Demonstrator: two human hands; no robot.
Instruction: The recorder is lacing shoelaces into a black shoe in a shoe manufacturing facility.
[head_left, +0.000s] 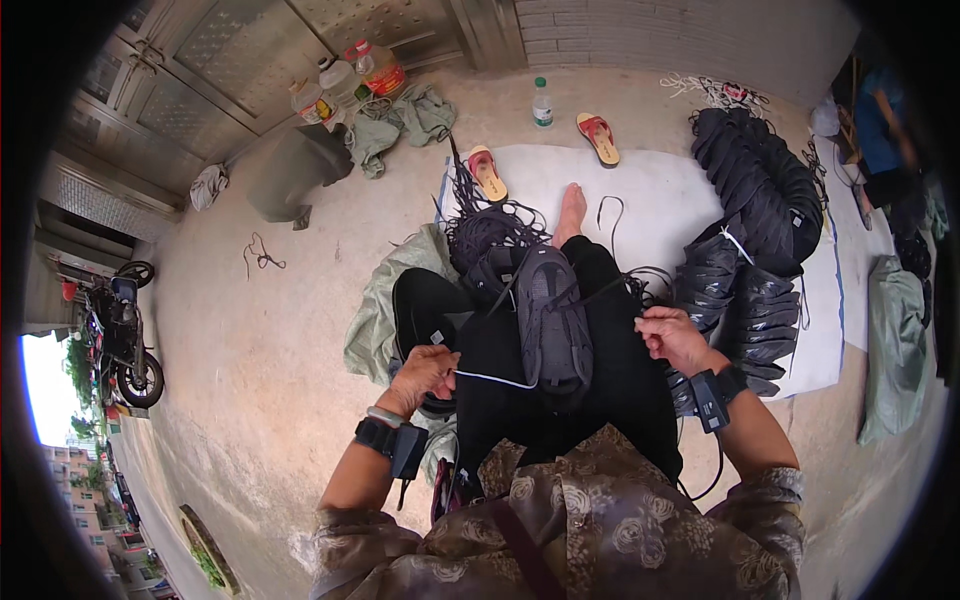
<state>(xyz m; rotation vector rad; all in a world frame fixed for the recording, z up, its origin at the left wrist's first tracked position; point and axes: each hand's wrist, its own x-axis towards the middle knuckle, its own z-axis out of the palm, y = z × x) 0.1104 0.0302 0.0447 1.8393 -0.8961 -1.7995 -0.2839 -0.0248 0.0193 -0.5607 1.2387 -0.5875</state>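
Note:
A dark grey lace-up shoe (555,325) rests on my lap between my thighs, its heel end toward me. My left hand (426,374) is closed on a thin white rod (497,379) whose far end reaches the side of the shoe near the heel. To the right of the shoe, my right hand (672,338) is pinched closed on a black shoelace (612,285) that runs out from the shoe's upper. Its end at the fingertips is too small to make out. Another black shoe (425,310) lies by my left thigh.
A heap of black laces (490,235) lies beyond my left knee. Rows of stacked black shoes (755,185) stand on a white sheet (650,180) at the right. Red-strapped sandals (598,139), a water bottle (542,103) and a green sack (893,350) are around me.

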